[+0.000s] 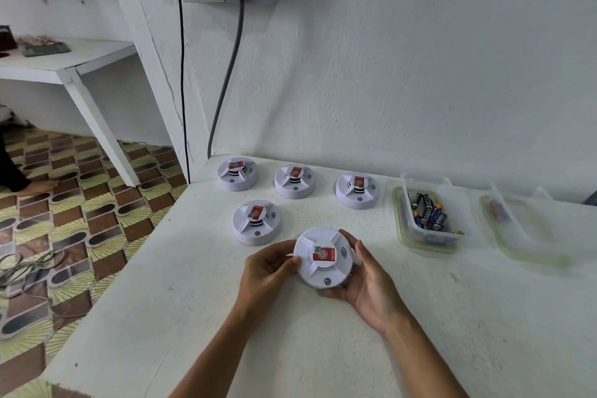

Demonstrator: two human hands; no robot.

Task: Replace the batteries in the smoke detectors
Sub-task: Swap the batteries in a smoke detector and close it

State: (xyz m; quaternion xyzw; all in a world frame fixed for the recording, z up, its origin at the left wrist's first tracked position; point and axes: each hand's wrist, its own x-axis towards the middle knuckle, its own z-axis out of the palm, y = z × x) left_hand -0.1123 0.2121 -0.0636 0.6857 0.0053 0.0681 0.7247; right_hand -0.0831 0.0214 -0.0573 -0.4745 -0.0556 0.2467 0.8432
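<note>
A round white smoke detector (324, 257) with a red label is held just above the white table between both hands. My left hand (268, 268) grips its left rim, thumb on the top edge. My right hand (368, 284) cups its right side and underside. Several more white detectors stand further back: one (256, 222) just behind the left hand, and a row of three (238, 173), (295, 181), (357, 187) near the wall. A clear plastic tub (429, 207) to the right holds several dark batteries (428, 212).
A second clear tub (517, 223) at the far right holds one small reddish item. The white table's (290, 333) left edge drops to a patterned floor with loose cables. Two plugs with hanging cords sit on the wall behind. A white shelf stands at the left.
</note>
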